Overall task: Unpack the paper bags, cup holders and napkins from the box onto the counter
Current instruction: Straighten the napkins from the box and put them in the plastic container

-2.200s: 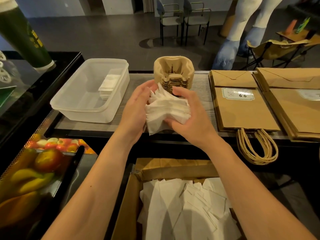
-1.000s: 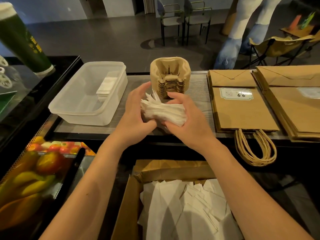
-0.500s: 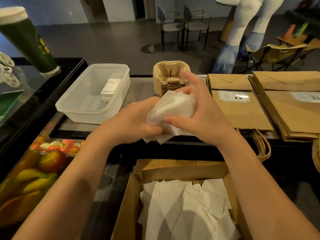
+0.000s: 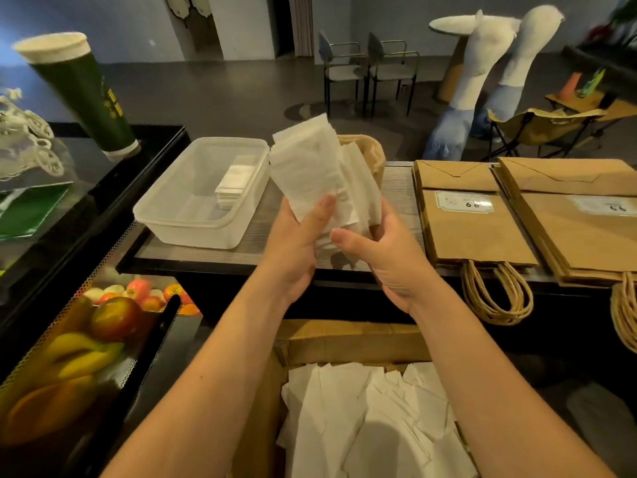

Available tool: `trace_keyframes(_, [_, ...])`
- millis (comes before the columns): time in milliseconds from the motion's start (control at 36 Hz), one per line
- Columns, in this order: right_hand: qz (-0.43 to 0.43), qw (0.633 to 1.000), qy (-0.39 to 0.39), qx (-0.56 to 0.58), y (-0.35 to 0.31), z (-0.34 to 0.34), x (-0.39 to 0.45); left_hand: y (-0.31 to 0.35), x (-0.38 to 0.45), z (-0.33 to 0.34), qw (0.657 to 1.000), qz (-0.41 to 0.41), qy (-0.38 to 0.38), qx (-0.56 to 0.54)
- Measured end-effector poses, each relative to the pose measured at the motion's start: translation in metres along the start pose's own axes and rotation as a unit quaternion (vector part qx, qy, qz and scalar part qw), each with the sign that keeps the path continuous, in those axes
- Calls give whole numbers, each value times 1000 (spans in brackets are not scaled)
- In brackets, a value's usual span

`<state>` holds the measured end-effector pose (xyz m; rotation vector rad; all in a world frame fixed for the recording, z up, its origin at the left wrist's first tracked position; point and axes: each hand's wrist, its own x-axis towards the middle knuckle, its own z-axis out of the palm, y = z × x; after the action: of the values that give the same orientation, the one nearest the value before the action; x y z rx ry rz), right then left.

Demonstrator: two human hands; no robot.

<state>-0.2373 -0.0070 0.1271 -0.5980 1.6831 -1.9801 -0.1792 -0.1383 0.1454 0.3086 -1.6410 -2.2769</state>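
Observation:
A stack of white napkins [image 4: 310, 167] stands upright above the counter [image 4: 262, 243], held between both hands. My left hand [image 4: 296, 243] grips its lower left with the thumb across the front. My right hand [image 4: 375, 243] grips the lower right edge. Behind the napkins, the brown cup holders [image 4: 370, 151] are mostly hidden. Two piles of brown paper bags [image 4: 472, 232] lie flat on the counter at the right. The cardboard box [image 4: 262, 408] below holds several loose napkins [image 4: 372, 419].
A clear plastic tub [image 4: 193, 215] with a small napkin stack [image 4: 236, 181] sits left on the counter. A green cup [image 4: 86, 94] stands on the black shelf at far left. Fruit [image 4: 113, 315] lies in a case at lower left. Chairs stand beyond the counter.
The napkin stack has turned from lying sideways between my hands to standing upright and higher. Both hands have shifted to grip its lower end.

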Motion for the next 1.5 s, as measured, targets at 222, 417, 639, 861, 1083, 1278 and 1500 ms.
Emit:
trace_keyframes(222, [-76,982,96,-142,0,-4,17,-13,15,-5,1000,4,-8,19])
trace_keyframes(417, [-64,945,31,-319,5,-29,24,-15,33,-49,975,75,58,200])
trace_keyframes(639, [-15,957,-18,-289,21,-28,29,-20,38,-52,975,38,-29,217])
trace_keyframes(861, [-56,963,14,-263,30,-21,37,-17,42,-40,951,107,-14,288])
trace_keyframes(1083, [-59,965,13,-254,33,-24,37,10,67,-32,755,224,-74,612])
trace_keyframes(1278, [-49,971,9,-233,33,-25,38,20,66,-21,811,202,-41,547])
trace_keyframes(1500, [-49,981,16,-185,34,-23,42,43,33,-21,807,363,53,463])
